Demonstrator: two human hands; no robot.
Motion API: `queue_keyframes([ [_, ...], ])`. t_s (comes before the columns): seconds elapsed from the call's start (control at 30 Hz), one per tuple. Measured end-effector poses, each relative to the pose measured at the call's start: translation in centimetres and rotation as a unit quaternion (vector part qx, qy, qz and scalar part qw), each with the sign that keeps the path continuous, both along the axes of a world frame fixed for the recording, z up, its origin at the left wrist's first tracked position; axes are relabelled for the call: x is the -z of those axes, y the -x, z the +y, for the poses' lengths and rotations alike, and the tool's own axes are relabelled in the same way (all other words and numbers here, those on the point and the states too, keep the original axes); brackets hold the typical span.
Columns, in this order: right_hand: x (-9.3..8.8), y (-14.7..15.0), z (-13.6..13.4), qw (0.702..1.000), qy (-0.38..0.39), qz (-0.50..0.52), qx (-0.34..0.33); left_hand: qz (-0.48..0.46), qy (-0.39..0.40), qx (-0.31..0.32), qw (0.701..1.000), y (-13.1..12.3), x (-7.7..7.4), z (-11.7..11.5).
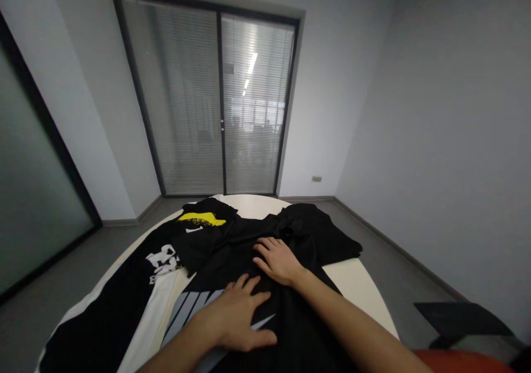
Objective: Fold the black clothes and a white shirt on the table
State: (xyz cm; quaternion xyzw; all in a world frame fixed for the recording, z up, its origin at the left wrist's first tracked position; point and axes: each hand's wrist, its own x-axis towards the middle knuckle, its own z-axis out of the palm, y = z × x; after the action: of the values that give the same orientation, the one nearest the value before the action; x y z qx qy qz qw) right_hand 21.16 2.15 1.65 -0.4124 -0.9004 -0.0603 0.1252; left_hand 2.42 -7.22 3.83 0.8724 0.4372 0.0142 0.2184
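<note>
A black T-shirt (244, 240) with grey stripes and a pale swoosh on its front lies spread over the table, wrinkled near the collar. My left hand (238, 315) rests on the printed part, its fingers spread. Farther up the shirt, my right hand (277, 259) lies palm down with fingers stretched out, close to the creased cloth. Neither hand grips the fabric. To the left is another garment, black and white (108, 301), with white lettering and a yellow print; the T-shirt's left sleeve overlaps it.
The pale table (367, 284) has a rounded edge. An orange seat (460, 360) and a black armrest (462, 317) stand at the lower right. Beyond the table are a glass partition with blinds (182, 107) and a wall socket (317, 179).
</note>
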Motion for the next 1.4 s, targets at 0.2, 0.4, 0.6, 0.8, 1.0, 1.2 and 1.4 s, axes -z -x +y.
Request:
queue_keyframes([
  [0.2,-0.5,0.5,2.6,0.996,-0.001,-0.016,0.084,-0.082,-0.105,-0.158,0.978,2.1,-0.1,4.7],
  [0.4,-3.2,-3.0,6.3,0.962,-0.031,-0.021,0.27,0.0,-0.28,-0.304,0.911,5.6,1.1,11.6],
  [0.6,-2.6,-6.7,8.7,0.931,0.069,0.036,0.358,0.048,-0.17,-0.353,0.919,8.6,2.8,15.9],
  [0.8,-3.6,-12.0,10.8,0.87,0.06,0.177,0.457,0.049,-0.142,-0.35,0.925,9.9,4.3,16.6],
  [1.0,-4.5,-17.4,11.7,0.793,0.053,0.26,0.548,0.001,-0.163,-0.417,0.894,10.8,3.6,17.4],
  [1.2,-3.6,-14.9,11.7,0.847,-0.039,0.216,0.484,-0.055,-0.135,-0.43,0.891,10.9,2.9,18.4],
  [1.4,-2.9,-11.5,13.0,0.898,0.031,0.096,0.429,-0.131,-0.038,-0.382,0.914,10.3,2.8,19.4],
])
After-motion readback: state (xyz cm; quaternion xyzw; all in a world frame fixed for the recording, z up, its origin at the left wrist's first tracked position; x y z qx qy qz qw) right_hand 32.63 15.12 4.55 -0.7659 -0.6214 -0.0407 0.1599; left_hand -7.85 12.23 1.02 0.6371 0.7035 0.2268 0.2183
